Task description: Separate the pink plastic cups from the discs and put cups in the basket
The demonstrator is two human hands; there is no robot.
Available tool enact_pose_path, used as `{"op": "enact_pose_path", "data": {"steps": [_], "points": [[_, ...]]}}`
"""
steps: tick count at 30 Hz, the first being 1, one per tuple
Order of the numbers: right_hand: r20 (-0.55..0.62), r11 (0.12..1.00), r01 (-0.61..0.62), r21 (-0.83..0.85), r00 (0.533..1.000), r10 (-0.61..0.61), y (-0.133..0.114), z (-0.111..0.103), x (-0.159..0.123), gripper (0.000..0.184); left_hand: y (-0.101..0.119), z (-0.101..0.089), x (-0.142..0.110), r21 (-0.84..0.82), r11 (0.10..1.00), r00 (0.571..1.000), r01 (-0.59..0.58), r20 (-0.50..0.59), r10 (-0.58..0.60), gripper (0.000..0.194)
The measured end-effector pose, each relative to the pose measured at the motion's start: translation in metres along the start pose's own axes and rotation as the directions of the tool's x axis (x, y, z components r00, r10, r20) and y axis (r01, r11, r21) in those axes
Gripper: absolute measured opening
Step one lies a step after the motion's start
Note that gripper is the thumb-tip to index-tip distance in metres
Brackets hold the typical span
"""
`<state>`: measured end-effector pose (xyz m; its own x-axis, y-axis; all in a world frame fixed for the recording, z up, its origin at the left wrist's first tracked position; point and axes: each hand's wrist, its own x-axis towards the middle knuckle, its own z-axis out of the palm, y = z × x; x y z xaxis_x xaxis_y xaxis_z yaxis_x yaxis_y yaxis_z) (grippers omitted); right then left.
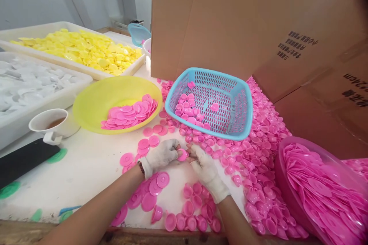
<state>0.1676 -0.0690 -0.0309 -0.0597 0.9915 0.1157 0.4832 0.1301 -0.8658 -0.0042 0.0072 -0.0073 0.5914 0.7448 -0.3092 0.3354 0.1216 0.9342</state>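
Note:
Both my hands wear white gloves with bare fingertips and meet over the middle of the table. My left hand [163,155] pinches a small pink toy cup [182,155] between thumb and fingers. On the other side of that cup, the curled fingertips of my right hand [206,170] close in against its edge; the exact contact is partly hidden. Pink toy saucers [149,193] lie in overlapping groups around my left wrist. Below my right hand, several pink toy cups [188,208] stand near the table's front edge.
Ahead sits a blue basket [247,122] with some cups, beside a yellow bowl [92,95] of saucers. Loose cups [258,141] spread rightward to a pink tub [283,172]. A drink mug [69,124], black phone-like slab [25,160] and trays stand left; cardboard [215,19] rises behind.

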Motion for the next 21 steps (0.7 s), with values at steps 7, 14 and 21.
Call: {"op": "enact_pose_path", "data": {"steps": [7, 14, 21], "points": [[0.122, 0.953, 0.211, -0.220, 0.975, -0.187, 0.002, 0.003, 0.006, 0.032, 0.007, -0.012, -0.002, 0.261, 0.965, 0.999, 0.018, -0.053, -0.004, 0.010], [0.152, 0.942, 0.203, -0.268, 0.974, -0.166, -0.008, 0.006, 0.001, 0.031, 0.003, -0.025, 0.002, 0.210, 0.978, 0.994, 0.013, -0.105, 0.009, 0.009], [0.364, 0.929, 0.237, -0.285, 0.923, -0.124, -0.031, 0.012, -0.007, 0.012, 0.003, -0.024, 0.003, 0.023, 0.999, 0.988, -0.030, -0.149, 0.033, 0.020]]}}
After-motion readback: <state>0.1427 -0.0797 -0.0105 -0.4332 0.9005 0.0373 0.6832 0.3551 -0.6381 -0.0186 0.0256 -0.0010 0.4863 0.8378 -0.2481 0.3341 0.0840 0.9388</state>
